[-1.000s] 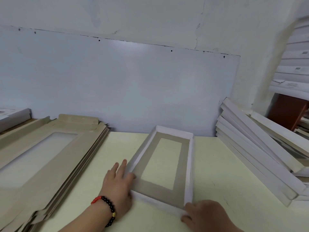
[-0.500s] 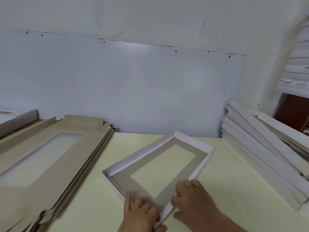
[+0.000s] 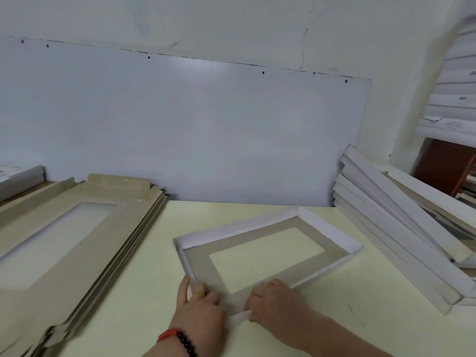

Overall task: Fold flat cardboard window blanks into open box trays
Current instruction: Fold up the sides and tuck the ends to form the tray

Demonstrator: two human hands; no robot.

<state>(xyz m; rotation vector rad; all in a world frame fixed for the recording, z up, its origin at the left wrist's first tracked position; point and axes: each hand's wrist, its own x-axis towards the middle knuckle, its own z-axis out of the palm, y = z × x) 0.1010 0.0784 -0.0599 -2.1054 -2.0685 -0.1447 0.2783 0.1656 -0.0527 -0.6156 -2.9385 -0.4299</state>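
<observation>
The tray (image 3: 268, 256) lies on the pale table (image 3: 134, 292), turned diagonal, its near corner under my hands. Three white walls stand upright; the window opening shows the table through it. My left hand (image 3: 199, 309) rests on the near left wall, fingers extended along it, pressing rather than gripping. My right hand (image 3: 270, 300) has curled fingers pinching a white flap (image 3: 239, 316) at the near corner.

Risk assessment: the corner appears unfinished. If the flap is released before it seats, I judge the wall may spring outward. Uneven pressure from the left hand could crease the thin frame around the window.

Flat blanks (image 3: 64, 235) are stacked to my left, and finished trays (image 3: 401, 240) lean to my right, both well apart from the work.
</observation>
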